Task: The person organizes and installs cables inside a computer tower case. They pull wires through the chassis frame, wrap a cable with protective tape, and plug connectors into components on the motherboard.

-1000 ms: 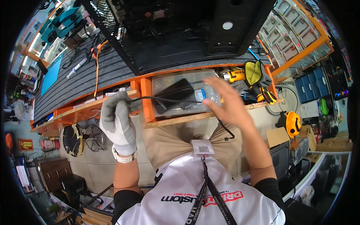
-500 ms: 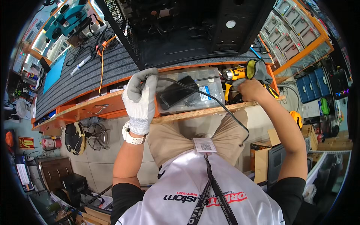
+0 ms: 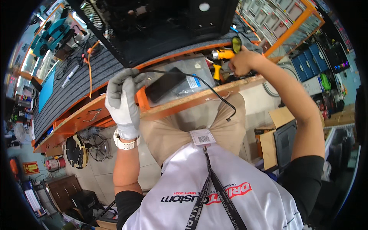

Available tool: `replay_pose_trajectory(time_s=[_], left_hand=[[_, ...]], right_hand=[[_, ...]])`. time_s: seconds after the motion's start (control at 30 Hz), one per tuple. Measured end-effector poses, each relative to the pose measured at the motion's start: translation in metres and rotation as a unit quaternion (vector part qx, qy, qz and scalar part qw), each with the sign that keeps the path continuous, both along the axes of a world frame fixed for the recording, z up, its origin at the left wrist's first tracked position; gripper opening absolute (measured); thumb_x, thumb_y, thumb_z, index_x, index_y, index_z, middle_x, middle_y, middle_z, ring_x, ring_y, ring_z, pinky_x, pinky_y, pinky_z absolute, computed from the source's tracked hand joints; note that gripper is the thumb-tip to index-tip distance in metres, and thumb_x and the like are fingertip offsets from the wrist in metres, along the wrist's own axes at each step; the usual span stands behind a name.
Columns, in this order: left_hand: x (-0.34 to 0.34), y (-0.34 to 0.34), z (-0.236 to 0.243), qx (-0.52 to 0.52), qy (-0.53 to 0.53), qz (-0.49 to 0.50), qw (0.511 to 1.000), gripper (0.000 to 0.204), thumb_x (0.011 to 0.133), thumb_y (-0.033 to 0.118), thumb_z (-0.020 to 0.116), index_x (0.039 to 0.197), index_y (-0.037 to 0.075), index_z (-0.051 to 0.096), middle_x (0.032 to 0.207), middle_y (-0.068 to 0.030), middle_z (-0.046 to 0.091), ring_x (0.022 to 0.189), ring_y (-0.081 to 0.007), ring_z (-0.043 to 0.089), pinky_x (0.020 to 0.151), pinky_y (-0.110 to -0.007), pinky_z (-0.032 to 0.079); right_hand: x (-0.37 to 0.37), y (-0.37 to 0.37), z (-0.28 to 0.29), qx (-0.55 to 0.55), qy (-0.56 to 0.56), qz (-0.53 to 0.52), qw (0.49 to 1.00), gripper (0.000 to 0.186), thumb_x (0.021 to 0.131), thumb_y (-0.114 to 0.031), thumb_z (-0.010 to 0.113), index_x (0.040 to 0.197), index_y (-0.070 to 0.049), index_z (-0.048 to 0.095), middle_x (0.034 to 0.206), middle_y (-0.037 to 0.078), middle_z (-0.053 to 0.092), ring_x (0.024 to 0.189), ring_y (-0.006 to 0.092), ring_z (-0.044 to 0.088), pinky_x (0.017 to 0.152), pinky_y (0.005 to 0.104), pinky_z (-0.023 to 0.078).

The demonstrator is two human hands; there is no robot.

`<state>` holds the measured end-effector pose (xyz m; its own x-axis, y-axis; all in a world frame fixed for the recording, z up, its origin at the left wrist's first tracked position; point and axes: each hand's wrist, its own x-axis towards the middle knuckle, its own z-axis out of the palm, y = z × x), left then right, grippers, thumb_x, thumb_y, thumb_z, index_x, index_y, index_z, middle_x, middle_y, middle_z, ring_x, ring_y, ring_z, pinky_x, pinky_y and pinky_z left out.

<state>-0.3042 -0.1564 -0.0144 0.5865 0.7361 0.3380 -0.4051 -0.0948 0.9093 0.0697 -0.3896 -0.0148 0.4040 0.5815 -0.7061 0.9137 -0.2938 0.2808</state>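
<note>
Black cable [image 3: 214, 91] clamped in gloved left hand [image 3: 124, 94]; right hand [image 3: 245, 62] curled over drawer [image 3: 203, 96], grip unclear.

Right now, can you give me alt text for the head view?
A grey-and-white gloved left hand holds a thin black cable crossing an open wooden drawer; the bare right hand is beside a yellow power tool. A black computer case stands beyond.

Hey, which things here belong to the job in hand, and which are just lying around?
Seemingly part of the job:
Black cable, in the gloved left hand
Tools in the drawer, where the bare right hand is; its grip is unclear
PC case, perhaps

Seemingly just lying around:
Microscope
Orange cord
Extinguisher
</note>
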Motion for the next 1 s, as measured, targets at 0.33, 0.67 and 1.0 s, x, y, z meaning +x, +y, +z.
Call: replay_pose_trajectory(time_s=[0.33, 0.67, 1.0], left_hand=[[0.015, -0.026, -0.011, -0.004, 0.026, -0.001, 1.000, 0.031, 0.117, 0.012, 0.065, 0.140, -0.008, 0.066, 0.132, -0.0214, 0.076, 0.116, -0.0326, 0.081, 0.105, -0.046, 0.068], [0.090, -0.092, 0.014, -0.090, 0.019, -0.190, 0.978, 0.033, 0.114, 0.010, 0.071, 0.142, -0.007, 0.070, 0.131, -0.0171, 0.078, 0.118, -0.0286, 0.081, 0.105, -0.041, 0.068], [0.182, -0.192, 0.020, -0.003, 0.036, -0.323, 0.946, 0.038, 0.113, 0.007, 0.067, 0.150, -0.005, 0.065, 0.142, -0.0185, 0.075, 0.116, -0.0232, 0.078, 0.107, -0.040, 0.064]], right_hand=[[-0.049, -0.043, 0.094, 0.025, -0.181, -0.055, 0.982, 0.023, 0.087, -0.009, 0.075, 0.107, -0.005, 0.086, 0.112, 0.019, 0.085, 0.109, 0.0371, 0.082, 0.090, 0.0495, 0.066], [-0.140, -0.217, 0.081, 0.729, 0.172, -0.347, 0.564, 0.045, 0.116, -0.025, 0.062, 0.155, -0.004, 0.066, 0.097, 0.001, 0.063, 0.088, 0.0057, 0.062, 0.071, 0.0247, 0.048], [-0.144, -0.148, 0.009, 0.835, 0.113, -0.141, 0.520, 0.030, 0.096, -0.020, 0.089, 0.119, -0.004, 0.079, 0.142, 0.021, 0.068, 0.118, 0.0373, 0.073, 0.097, 0.0422, 0.061]])
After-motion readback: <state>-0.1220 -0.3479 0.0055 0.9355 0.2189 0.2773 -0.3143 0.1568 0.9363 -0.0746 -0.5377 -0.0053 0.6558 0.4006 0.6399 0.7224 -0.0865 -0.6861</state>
